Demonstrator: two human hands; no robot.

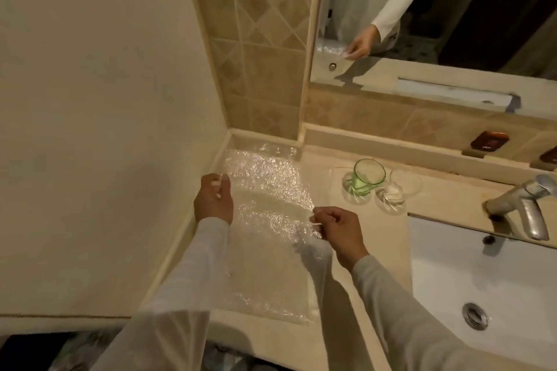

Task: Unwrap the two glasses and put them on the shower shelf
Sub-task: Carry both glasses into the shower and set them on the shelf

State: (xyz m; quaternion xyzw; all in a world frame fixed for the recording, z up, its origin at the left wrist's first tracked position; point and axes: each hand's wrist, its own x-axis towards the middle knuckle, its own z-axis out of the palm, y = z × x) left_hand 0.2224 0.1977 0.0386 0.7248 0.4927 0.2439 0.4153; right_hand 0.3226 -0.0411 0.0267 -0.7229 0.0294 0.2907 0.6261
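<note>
A green glass (366,175) stands upright and unwrapped on the beige counter (325,253), with a clear glass (401,184) touching it on the right. A sheet of clear bubble wrap (265,190) lies spread over the counter's left end. My left hand (213,199) pinches the sheet's left edge near the wall. My right hand (340,230) pinches its right edge, lifted slightly above the counter. Both glasses sit apart from my hands, to the right.
A white sink (470,295) with a metal drain (475,316) fills the lower right, and a chrome faucet (524,205) stands behind it. A mirror (437,9) hangs above the counter. A plain wall (90,129) bounds the left side.
</note>
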